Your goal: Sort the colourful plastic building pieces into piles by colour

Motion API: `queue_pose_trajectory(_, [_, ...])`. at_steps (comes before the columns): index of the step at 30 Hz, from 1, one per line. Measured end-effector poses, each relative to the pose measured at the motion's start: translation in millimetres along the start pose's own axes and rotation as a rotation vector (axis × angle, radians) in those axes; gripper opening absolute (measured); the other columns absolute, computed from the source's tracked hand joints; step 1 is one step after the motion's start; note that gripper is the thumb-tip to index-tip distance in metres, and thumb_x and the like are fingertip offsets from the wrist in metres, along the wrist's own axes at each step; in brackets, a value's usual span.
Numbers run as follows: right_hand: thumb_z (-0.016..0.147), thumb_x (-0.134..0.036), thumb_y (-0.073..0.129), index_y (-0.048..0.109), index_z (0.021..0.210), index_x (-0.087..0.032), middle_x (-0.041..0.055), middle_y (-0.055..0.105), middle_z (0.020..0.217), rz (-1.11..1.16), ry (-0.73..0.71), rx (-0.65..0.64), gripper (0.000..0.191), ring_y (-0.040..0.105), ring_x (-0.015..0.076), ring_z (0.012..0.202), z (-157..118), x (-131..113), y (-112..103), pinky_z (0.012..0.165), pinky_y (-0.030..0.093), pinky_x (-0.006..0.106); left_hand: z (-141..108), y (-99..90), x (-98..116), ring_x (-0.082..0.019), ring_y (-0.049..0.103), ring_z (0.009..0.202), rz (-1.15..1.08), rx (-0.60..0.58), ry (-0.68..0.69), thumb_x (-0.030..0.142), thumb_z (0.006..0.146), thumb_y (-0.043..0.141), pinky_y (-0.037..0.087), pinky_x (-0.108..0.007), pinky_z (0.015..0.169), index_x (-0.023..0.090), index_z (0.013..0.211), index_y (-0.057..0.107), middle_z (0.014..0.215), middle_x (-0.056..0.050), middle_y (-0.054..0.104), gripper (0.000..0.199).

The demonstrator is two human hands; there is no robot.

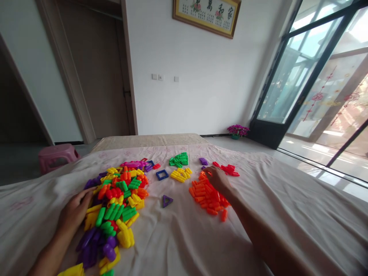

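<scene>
A large mixed heap of plastic pieces in yellow, green, purple, red and orange covers the left of the cloth. My left hand rests at the heap's left edge, its fingertips touching pieces; what they hold, if anything, is hidden. On the right lies a pile of orange pieces. My right hand is over the pile's top end, fingers bent down and closed, with an orange bit by the fingertips too small to make out. Small groups of green, yellow, purple and red pieces lie further back.
A blue square frame and a purple triangle lie between the heaps on the wrinkled pale cloth. A pink stool stands beyond the cloth at left. Potted flowers stand by the glass door at right.
</scene>
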State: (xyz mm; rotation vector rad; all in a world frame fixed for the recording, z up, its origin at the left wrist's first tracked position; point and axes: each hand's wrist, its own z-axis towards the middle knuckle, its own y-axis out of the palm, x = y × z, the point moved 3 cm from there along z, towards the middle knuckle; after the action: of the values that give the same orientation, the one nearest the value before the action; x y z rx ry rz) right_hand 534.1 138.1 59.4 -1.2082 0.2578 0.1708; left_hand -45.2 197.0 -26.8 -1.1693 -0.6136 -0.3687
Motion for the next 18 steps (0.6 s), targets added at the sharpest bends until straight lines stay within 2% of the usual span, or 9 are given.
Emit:
queue_pose_trajectory(3, [0.092,-0.023,0.051,0.075,0.105,-0.023,0.0052,0.074,0.108,0.162,-0.211,-0.105,0.027,0.064,0.0204,0.101,-8.0,-85.5,11.6,0.089,0.043,0.028,-3.0,-1.6,5.0,-0.029,0.062,0.121,-0.114,-0.032,-0.05,0.055,0.091,0.039,0.046,-0.035,0.102,0.018,0.122,0.069,0.129,-0.011,0.069,0.056])
queue_pose_trajectory(5, [0.092,-0.023,0.052,0.074,0.108,-0.025,0.0033,0.074,0.11,0.245,-0.289,-0.194,0.027,0.066,0.0194,0.101,-15.1,-135.8,26.4,0.087,0.044,0.027,-5.7,-3.8,10.7,-0.029,0.06,0.123,-0.137,-0.045,-0.064,0.053,0.091,0.039,0.044,-0.037,0.105,0.017,0.122,0.068,0.131,-0.012,0.068,0.056])
queue_pose_trajectory(7, [0.091,-0.027,0.055,0.072,0.114,-0.023,0.0044,0.074,0.11,0.291,-0.283,-0.274,0.028,0.068,0.0187,0.095,-21.2,-174.0,45.7,0.082,0.046,0.026,-7.9,-5.5,15.2,-0.029,0.059,0.125,-0.143,-0.059,-0.079,0.053,0.092,0.039,0.041,-0.037,0.107,0.016,0.124,0.067,0.133,-0.013,0.066,0.057])
queue_pose_trajectory(9, [0.091,-0.034,0.058,0.069,0.12,-0.022,0.0059,0.073,0.114,0.307,-0.289,-0.31,0.033,0.068,0.0194,0.095,-24.8,-202.0,65.4,0.081,0.046,0.026,-9.2,-6.4,17.3,-0.029,0.057,0.127,-0.142,-0.069,-0.094,0.053,0.092,0.038,0.04,-0.038,0.109,0.016,0.126,0.066,0.134,-0.014,0.065,0.057])
queue_pose_trajectory(13, [0.089,-0.041,0.06,0.071,0.112,-0.023,0.0063,0.073,0.11,0.253,-0.279,-0.321,0.031,0.066,0.0225,0.099,-24.0,-230.2,95.6,0.08,0.045,0.028,-8.5,-6.4,16.5,-0.029,0.058,0.126,-0.149,-0.068,-0.081,0.054,0.092,0.039,0.04,-0.037,0.108,0.017,0.125,0.067,0.133,-0.012,0.066,0.057])
queue_pose_trajectory(15, [0.089,-0.037,0.06,0.072,0.106,-0.023,0.0058,0.074,0.107,0.237,-0.238,-0.325,0.025,0.065,0.0224,0.1,-21.8,-232.1,103.0,0.079,0.044,0.027,-7.4,-6.2,15.2,-0.029,0.059,0.125,-0.153,-0.056,-0.067,0.053,0.091,0.041,0.041,-0.035,0.108,0.017,0.123,0.068,0.131,-0.012,0.067,0.056])
queue_pose_trajectory(18, [0.09,-0.033,0.058,0.071,0.109,-0.023,0.004,0.073,0.107,0.322,-0.187,-0.354,0.025,0.065,0.0184,0.094,-19.1,-224.6,105.0,0.073,0.041,0.024,-6.9,-5.8,13.8,-0.029,0.06,0.123,-0.142,-0.042,-0.068,0.054,0.09,0.042,0.042,-0.035,0.107,0.018,0.121,0.069,0.13,-0.01,0.068,0.054])
